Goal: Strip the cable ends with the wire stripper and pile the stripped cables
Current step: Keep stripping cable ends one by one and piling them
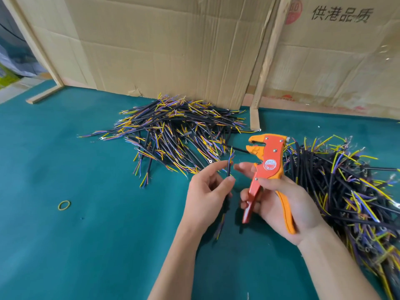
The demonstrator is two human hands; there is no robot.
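My left hand point(207, 195) pinches a short black cable point(228, 169) between thumb and fingers, holding it nearly upright with its yellow and blue inner wires fanned out at the top. My right hand point(281, 204) grips the handles of an orange and red wire stripper point(267, 161), jaws pointing up and left, parted, a short way right of the cable's top. One pile of black cables point(175, 135) lies on the mat behind my hands. A second, larger heap of cables point(350, 191) spreads along the right side.
The work surface is a teal mat point(86, 234). Cardboard sheets point(173, 50) stand upright along the back, with a wooden strip point(266, 61) leaning on them. A yellow rubber band point(64, 205) lies on the mat to the left.
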